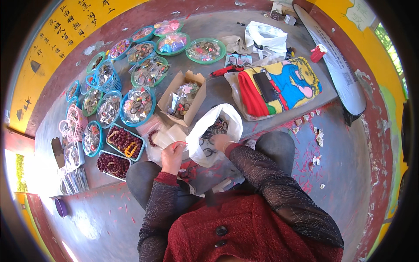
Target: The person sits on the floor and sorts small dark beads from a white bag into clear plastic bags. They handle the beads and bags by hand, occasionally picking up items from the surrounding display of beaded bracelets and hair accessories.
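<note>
Left hand pinching small clear packet; right hand gripping white bag, half-full; trays upper left already stocked.

There is one view, from a wide fisheye camera on the person's head, looking steeply down. It sits close above the lap: the red coat fills the lower edge, with both forearms coming up from there toward the middle. Farther off, toward the top, lie the grey concrete floor, a raised ledge with round baskets and a yellow wall. Straight edges bend near the dark round rim.
</note>
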A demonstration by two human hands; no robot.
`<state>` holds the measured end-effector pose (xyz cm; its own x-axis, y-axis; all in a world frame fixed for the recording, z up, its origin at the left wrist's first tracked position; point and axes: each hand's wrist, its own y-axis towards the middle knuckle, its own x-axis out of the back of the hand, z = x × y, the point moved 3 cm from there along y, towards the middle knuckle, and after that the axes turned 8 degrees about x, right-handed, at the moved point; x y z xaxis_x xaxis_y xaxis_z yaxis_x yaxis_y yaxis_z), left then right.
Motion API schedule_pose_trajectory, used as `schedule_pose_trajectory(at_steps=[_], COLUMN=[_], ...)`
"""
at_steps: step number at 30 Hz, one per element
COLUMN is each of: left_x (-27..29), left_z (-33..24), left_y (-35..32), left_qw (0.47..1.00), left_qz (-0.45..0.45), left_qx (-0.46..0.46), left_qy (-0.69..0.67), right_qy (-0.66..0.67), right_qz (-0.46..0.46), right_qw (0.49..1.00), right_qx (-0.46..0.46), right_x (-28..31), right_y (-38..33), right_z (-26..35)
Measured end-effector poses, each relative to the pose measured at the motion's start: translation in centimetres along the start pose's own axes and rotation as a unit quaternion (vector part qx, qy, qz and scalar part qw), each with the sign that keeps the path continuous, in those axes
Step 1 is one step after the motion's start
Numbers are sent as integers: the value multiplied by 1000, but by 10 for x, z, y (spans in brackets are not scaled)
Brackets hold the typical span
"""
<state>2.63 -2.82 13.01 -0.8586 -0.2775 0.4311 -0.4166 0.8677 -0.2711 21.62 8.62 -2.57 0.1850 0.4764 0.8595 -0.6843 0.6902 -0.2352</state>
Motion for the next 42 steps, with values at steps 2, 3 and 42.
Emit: schedule_pose_trajectory(at_steps=[2,3,42], left_x=[2,1,-34], left_z=[3,2,7], left_y=[-1,-1,-20], left_qw=[1000,1000,989], left_qz=[-5,-11,121], left_qx=[5,5,25], left_qy=[16,24,78], right_qy=[-14,-23,517], right_qz=[-10,-18,21], right_qw=[1000,999,838], right_qx=[-7,-14,173], right_x=[3,5,150], right_y=[0,0,-73], right_z=[11,12,110])
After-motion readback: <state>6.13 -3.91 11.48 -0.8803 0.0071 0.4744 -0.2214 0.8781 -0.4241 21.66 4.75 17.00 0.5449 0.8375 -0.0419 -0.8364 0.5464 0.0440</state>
